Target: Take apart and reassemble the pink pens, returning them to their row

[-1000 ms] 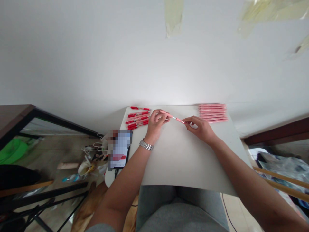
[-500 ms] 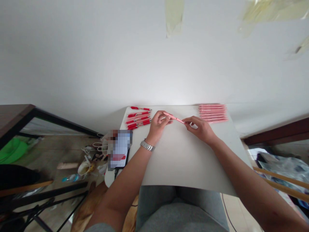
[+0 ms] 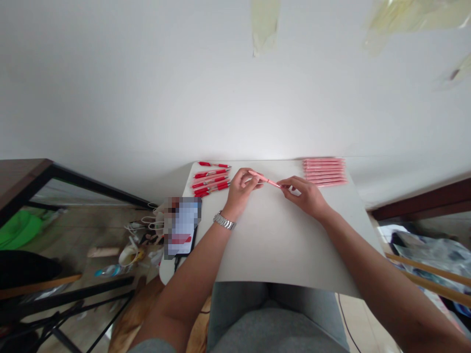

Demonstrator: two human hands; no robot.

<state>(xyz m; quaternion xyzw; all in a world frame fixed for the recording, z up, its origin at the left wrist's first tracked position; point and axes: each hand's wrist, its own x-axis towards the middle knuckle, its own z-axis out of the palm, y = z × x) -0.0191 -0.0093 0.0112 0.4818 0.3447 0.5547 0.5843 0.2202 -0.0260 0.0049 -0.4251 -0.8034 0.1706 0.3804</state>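
Observation:
A pink pen (image 3: 265, 178) is held above the white table (image 3: 290, 250), slanting down to the right. My left hand (image 3: 242, 189), with a metal watch on its wrist, pinches the thicker pink barrel. At the other, thinner end my right hand (image 3: 302, 195) has its thumb and forefinger closed on the tip; the fingertips hide the exact point. Several red pens (image 3: 211, 189) lie in a loose group left of my left hand. Beyond my right hand, pink pens (image 3: 324, 171) rest in a neat row at the back right.
A phone (image 3: 184, 228), blurred out in part, lies at the table's left edge with a cable below it. The white wall (image 3: 235, 108) rises right behind the table. On the left stands a dark-framed desk (image 3: 25, 171); wooden bars (image 3: 434, 282) cross the right side.

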